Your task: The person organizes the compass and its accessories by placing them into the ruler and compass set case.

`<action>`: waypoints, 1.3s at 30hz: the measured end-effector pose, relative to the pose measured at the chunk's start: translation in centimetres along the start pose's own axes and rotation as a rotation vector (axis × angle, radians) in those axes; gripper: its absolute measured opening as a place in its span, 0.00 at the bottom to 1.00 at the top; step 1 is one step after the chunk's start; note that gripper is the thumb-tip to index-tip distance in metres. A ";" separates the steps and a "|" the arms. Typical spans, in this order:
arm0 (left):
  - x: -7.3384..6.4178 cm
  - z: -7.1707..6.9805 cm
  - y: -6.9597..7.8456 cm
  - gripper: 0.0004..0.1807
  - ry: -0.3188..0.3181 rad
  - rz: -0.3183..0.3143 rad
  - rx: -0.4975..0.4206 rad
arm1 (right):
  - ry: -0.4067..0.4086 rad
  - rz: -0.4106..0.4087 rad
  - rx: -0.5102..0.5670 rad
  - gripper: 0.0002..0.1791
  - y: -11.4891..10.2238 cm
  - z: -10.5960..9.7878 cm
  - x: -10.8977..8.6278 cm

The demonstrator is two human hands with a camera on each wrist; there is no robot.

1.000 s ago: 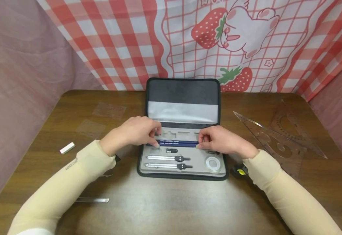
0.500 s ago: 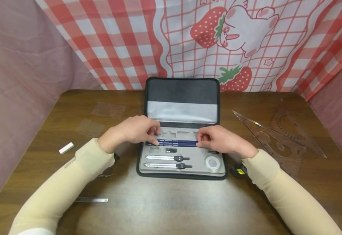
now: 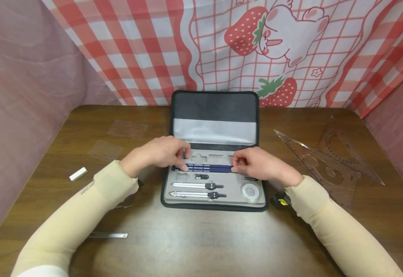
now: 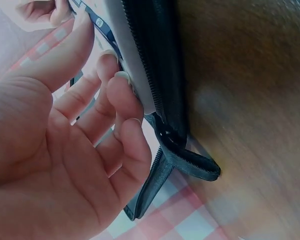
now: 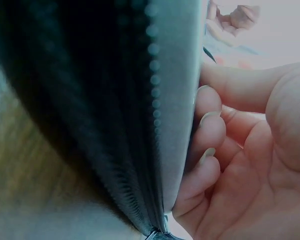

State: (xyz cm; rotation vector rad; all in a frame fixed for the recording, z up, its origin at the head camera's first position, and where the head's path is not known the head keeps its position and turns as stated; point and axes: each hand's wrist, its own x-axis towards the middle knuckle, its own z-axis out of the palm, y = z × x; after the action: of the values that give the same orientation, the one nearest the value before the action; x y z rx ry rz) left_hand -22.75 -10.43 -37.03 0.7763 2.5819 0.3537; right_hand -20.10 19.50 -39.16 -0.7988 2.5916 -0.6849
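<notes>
A row of dark blue pencils [image 3: 208, 169] lies across the grey insert of an open zip case [image 3: 215, 207]. My left hand [image 3: 166, 151] holds the pencils' left end, thumb on top and fingers curled on the far side. At the right end, my right hand [image 3: 256, 164] pinches them between thumb and fingers. In the left wrist view, that thumb overlaps the pencils [image 4: 101, 24]; in the right wrist view, curled fingers [image 5: 202, 135] are right at the insert's edge. Nearer the front are two compasses [image 3: 194, 186], a small black piece [image 3: 201, 177] and a round white disc [image 3: 251, 192].
Clear set squares [image 3: 333, 169] lie on the table [image 3: 201, 246] at right, beside a black and yellow item [image 3: 282, 201]. At left are a white eraser-like block [image 3: 78, 174], thin clear sheets [image 3: 127, 129] and a clear strip [image 3: 111, 235]. A checked cloth [image 3: 153, 50] hangs behind.
My left hand has shifted very slightly at the pencils' left end, and their printed lettering shows a little more. My right hand stays at the right end.
</notes>
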 end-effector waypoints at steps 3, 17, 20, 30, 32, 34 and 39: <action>0.0 0.0 0.1 0.15 0.001 -0.009 -0.005 | 0.006 -0.003 -0.019 0.09 -0.1 0.0 0.0; 0.4 0.0 0.5 0.20 -0.017 -0.050 -0.018 | 0.068 -0.037 -0.073 0.12 -0.2 0.5 -0.1; 0.6 0.0 0.5 0.20 -0.008 -0.054 -0.027 | 0.066 -0.027 -0.077 0.12 -0.3 0.5 0.0; 1.2 -0.2 0.8 0.20 -0.023 -0.064 -0.044 | 0.060 -0.004 -0.073 0.12 -0.4 0.2 -0.1; 1.3 -0.3 0.6 0.18 -0.040 -0.038 -0.073 | 0.060 -0.004 -0.073 0.12 -0.3 0.2 -0.1; 1.5 -0.4 0.4 0.16 -0.068 -0.007 -0.102 | 0.060 -0.009 -0.072 0.12 -0.2 0.2 0.0; 1.6 -0.5 0.0 0.13 -0.135 0.023 -0.145 | 0.076 0.003 -0.068 0.12 0.0 0.3 0.1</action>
State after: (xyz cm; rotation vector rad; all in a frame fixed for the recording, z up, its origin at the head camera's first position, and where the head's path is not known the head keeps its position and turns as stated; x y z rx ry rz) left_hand -24.23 -9.54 -37.10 0.7524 2.3934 0.4726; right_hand -20.03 19.31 -39.43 -0.8037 2.6964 -0.6413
